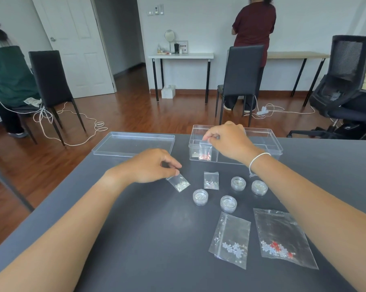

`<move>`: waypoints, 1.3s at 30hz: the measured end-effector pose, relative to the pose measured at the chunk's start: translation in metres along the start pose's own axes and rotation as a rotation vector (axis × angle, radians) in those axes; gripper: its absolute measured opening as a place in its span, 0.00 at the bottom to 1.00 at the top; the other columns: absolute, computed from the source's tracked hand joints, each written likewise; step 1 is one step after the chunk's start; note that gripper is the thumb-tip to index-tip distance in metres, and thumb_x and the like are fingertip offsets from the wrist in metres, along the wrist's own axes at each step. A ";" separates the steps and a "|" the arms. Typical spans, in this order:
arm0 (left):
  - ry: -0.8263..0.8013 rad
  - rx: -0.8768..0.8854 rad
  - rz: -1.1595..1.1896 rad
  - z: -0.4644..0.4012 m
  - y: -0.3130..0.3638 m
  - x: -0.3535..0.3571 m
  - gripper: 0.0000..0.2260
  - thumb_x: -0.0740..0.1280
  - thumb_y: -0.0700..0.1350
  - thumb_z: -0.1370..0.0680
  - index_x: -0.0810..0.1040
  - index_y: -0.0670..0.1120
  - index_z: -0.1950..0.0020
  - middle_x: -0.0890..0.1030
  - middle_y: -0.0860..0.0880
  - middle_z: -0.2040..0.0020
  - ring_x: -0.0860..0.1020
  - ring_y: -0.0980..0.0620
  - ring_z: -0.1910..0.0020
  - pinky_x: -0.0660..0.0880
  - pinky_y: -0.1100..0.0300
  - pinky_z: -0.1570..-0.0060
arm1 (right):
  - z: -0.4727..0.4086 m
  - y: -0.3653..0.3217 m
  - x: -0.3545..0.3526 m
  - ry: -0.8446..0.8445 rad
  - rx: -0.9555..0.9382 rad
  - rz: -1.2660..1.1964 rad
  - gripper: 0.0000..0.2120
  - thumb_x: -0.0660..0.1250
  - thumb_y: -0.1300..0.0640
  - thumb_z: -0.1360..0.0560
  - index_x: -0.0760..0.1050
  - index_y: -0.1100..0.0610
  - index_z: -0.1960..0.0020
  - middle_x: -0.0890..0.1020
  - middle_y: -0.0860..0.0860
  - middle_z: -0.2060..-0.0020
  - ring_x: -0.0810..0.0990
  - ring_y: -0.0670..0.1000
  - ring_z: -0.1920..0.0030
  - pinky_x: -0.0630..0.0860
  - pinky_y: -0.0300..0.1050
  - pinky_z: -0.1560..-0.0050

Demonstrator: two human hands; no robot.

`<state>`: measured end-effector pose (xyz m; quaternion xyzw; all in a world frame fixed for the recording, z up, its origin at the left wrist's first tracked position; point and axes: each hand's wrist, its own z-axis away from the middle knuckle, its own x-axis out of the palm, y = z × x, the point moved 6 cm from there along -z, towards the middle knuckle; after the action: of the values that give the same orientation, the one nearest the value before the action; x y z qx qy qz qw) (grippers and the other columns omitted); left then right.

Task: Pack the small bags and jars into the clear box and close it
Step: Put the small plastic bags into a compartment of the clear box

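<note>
The clear box (270, 142) stands open at the table's far edge, and its lid (133, 143) lies flat to its left. My right hand (230, 142) pinches a small bag of pink pieces (205, 151) by its top, hanging it inside the box's left end. My left hand (152, 165) pinches the corner of a small bag of white pieces (179, 183) that rests on the table. Another small bag (211, 180) lies nearby. Several round clear jars (200, 197) (228, 204) (238, 183) (259, 187) stand upright. Two larger bags (230, 239) (283, 237) lie nearer me.
The dark grey table (135, 239) ends just behind the box. Beyond it are black chairs (239, 81) (49, 81), an office chair (344, 85), cables on the wooden floor, and people standing or sitting at the room's sides.
</note>
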<state>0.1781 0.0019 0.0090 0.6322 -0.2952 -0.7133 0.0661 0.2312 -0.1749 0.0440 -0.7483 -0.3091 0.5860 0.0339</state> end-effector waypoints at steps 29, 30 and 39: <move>0.000 -0.056 -0.023 0.005 0.007 0.009 0.04 0.69 0.45 0.29 0.78 0.55 0.58 0.77 0.58 0.61 0.73 0.61 0.64 0.66 0.65 0.66 | 0.073 -0.012 0.021 -0.254 -0.022 0.110 0.13 0.64 0.52 0.27 0.75 0.49 0.43 0.77 0.49 0.45 0.68 0.55 0.42 0.60 0.51 0.43; -0.002 -0.054 -0.020 0.005 0.007 0.009 0.05 0.69 0.45 0.29 0.77 0.55 0.59 0.77 0.58 0.62 0.73 0.61 0.64 0.66 0.65 0.66 | 0.074 -0.013 0.021 -0.262 -0.021 0.110 0.13 0.64 0.53 0.27 0.75 0.49 0.43 0.77 0.50 0.45 0.68 0.55 0.42 0.60 0.52 0.42; 0.011 -0.008 -0.028 0.004 0.014 0.015 0.11 0.65 0.41 0.29 0.75 0.58 0.65 0.77 0.59 0.61 0.73 0.67 0.68 0.66 0.73 0.69 | 0.076 -0.019 0.018 -0.215 -0.059 0.062 0.07 0.64 0.55 0.27 0.76 0.49 0.50 0.74 0.46 0.56 0.68 0.52 0.47 0.58 0.48 0.47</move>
<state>0.1675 -0.0151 0.0033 0.6400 -0.2830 -0.7119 0.0601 0.1575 -0.1745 0.0129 -0.6911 -0.3046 0.6542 -0.0395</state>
